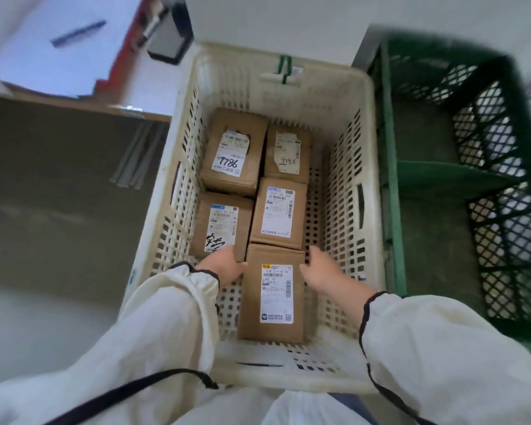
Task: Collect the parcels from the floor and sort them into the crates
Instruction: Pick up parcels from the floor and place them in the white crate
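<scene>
The nearest parcel (273,299) lies flat in the white crate (373,167), its far edge butting a row of four other boxes (232,151), with bare floor left open along the crate's right wall and in its near left corner. The right hand (322,271) curls its fingers over the parcel's far right corner, while the left hand (224,265) sets its thumb against the far left edge, fingers too hidden to tell. The green crate (390,179) stands flush alongside.
</scene>
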{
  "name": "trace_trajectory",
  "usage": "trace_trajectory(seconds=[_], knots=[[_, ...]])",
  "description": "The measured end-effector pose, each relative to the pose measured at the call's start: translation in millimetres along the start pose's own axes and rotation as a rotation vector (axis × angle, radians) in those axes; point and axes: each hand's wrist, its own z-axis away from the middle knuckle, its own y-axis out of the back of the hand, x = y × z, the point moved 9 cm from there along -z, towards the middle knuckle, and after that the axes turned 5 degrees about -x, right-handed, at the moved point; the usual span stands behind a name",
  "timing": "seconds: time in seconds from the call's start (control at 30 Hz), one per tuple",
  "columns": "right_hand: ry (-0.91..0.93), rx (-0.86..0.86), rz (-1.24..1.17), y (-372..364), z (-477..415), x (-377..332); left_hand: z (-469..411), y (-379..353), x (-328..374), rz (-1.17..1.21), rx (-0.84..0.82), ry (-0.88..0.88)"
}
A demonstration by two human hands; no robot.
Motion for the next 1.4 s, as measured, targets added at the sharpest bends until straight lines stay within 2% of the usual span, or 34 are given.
trace_trajectory(seconds=[0.17,0.3,0.43,0.57,0.77,0.97,1.2,1.4], knots=[[0.287,0.092,0.263,65.0,25.7,-85.0,68.7,93.9,14.9,-0.014,0.271,-0.119],[0.488,0.162,0.413,86.2,59.3,-174.5,141.9,145.6,-18.6,0.185,0.484,-0.086],[0.734,0.142,0.483,56.4,109.8,-262.4,221.4,160.9,-82.7,0.323,0.679,0.018],[0.928,0.081,0.590,-10.4,169.6,-328.7,303.2,126.9,-165.9,0.452,0.825,0.193],[1.188,-0.042,0.810,-156.7,278.9,-368.5,432.7,-5.6,-290.3,0.645,0.928,0.536],[1.414,-0.160,1.055,-314.3,404.2,-347.0,556.6,-182.2,-367.0,0.831,0.968,0.807],[1.662,-0.334,1.255,-507.2,557.7,-263.7,693.2,-397.6,-393.0,1.079,1.043,1.061],[1.824,-0.571,1.450,-631.8,668.1,-141.8,764.6,-574.8,-367.1,1.334,1.065,1.259]])
